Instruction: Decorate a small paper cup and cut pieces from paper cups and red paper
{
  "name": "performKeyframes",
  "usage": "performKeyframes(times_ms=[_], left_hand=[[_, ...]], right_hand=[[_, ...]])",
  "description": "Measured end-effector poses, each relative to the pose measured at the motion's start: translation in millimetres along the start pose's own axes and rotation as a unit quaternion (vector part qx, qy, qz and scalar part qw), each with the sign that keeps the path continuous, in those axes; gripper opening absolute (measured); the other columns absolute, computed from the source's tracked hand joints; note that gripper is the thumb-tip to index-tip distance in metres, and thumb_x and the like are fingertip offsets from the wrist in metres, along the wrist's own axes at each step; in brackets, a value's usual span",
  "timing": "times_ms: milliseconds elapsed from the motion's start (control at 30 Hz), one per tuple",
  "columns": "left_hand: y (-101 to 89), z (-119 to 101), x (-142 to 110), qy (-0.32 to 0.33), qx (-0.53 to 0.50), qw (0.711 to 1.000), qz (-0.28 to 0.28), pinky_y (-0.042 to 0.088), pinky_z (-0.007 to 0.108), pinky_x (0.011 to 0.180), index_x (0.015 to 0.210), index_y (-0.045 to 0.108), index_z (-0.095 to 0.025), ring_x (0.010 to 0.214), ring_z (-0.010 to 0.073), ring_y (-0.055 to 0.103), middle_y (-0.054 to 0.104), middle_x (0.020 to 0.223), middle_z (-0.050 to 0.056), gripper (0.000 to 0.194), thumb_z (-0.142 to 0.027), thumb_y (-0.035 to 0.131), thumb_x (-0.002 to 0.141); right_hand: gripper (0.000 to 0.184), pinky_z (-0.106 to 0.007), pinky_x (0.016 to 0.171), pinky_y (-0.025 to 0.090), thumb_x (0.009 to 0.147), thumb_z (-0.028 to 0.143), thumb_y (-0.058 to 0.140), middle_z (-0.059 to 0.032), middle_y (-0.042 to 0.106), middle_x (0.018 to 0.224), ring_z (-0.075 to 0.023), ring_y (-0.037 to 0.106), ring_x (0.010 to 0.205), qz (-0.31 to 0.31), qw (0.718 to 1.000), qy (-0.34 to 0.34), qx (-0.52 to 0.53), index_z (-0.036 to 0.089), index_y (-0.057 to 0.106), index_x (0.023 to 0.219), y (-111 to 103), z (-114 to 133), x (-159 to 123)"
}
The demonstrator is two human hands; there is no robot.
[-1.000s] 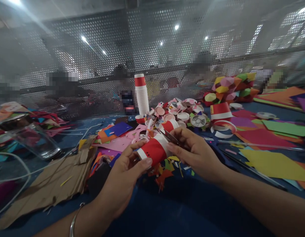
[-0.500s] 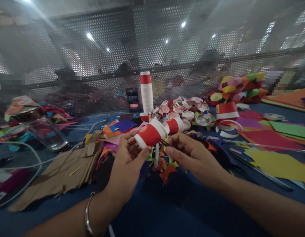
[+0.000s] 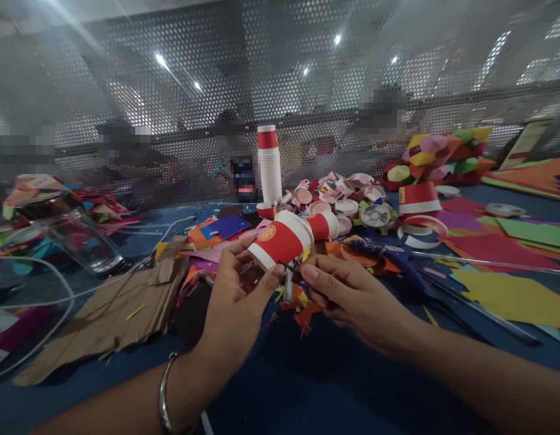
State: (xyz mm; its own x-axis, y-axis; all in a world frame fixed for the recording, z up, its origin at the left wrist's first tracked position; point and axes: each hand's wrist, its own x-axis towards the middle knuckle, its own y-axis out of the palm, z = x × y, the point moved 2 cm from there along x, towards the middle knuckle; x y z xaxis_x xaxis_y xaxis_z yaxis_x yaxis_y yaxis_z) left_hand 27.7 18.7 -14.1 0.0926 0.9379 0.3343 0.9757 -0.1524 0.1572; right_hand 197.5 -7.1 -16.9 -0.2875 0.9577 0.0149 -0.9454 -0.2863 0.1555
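My left hand (image 3: 237,308) grips a red and white paper cup (image 3: 282,240) by its base, tilted with the rim pointing up and right. My right hand (image 3: 347,293) is closed around small dark scissors (image 3: 292,272), whose tips sit at the cup's bottom edge. A metal bangle (image 3: 164,393) circles my left wrist. Coloured paper scraps (image 3: 302,308) lie on the blue table (image 3: 284,386) just beneath both hands. A second red cup (image 3: 324,225) lies on its side right behind the held one.
A tall stack of cups (image 3: 269,164) stands at the back centre beside a heap of cut cup pieces (image 3: 347,199). Torn cardboard (image 3: 112,314) and a clear container (image 3: 80,241) lie left. Coloured paper sheets (image 3: 510,254) cover the right. A perforated metal screen (image 3: 280,90) closes off the far side.
The cup has been raised and turned so its printed side faces me. My right hand has dropped lower and brought the scissors to the cup's base.
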Motion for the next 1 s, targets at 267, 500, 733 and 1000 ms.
performKeyframes(times_ms=[267,500,733,1000], left_hand=[[0.8,4.5,1.4,0.001,-0.005,1.0,-0.004,0.057,0.031,0.1,0.122,0.056,-0.026,0.114,0.017,0.069,0.07,0.123,0.003,0.044,-0.027,0.082,0.086],[0.5,-1.6,3.0,0.016,0.021,1.0,-0.007,0.061,0.03,0.09,0.119,0.054,-0.023,0.105,0.0178,0.073,0.073,0.115,0.004,0.05,-0.025,0.086,0.08],[2.4,-8.2,4.1,0.041,0.033,0.999,0.006,0.062,0.028,0.087,0.111,0.053,-0.022,0.1,0.0162,0.073,0.075,0.108,0.003,0.045,-0.021,0.085,0.079],[4.2,-0.5,2.4,0.041,0.054,0.997,0.045,0.063,0.03,0.08,0.108,0.054,-0.022,0.1,0.0193,0.073,0.073,0.109,0.004,0.043,-0.024,0.086,0.079]], right_hand=[[0.043,-0.014,0.037,0.016,0.095,0.058,0.064,0.009,0.042,0.062,-0.001,0.024,0.043,-0.004,1.0,0.016,0.012,0.02,0.05,0.079,1.4,0.0,0.1],[0.045,-0.015,0.036,0.014,0.096,0.058,0.062,0.009,0.042,0.061,-0.0011,0.023,0.042,-0.006,1.0,0.024,0.011,0.02,0.049,0.078,1.4,0.2,-1.7],[0.044,-0.016,0.037,0.013,0.094,0.059,0.064,0.0095,0.041,0.061,-0.0011,0.023,0.042,-0.008,0.999,0.03,0.032,0.02,0.049,0.08,3.8,3.4,-4.7],[0.046,-0.016,0.037,0.011,0.092,0.059,0.067,0.0092,0.042,0.059,-0.001,0.024,0.041,-0.034,0.998,0.041,0.043,0.02,0.05,0.077,2.9,-0.9,-2.4]])
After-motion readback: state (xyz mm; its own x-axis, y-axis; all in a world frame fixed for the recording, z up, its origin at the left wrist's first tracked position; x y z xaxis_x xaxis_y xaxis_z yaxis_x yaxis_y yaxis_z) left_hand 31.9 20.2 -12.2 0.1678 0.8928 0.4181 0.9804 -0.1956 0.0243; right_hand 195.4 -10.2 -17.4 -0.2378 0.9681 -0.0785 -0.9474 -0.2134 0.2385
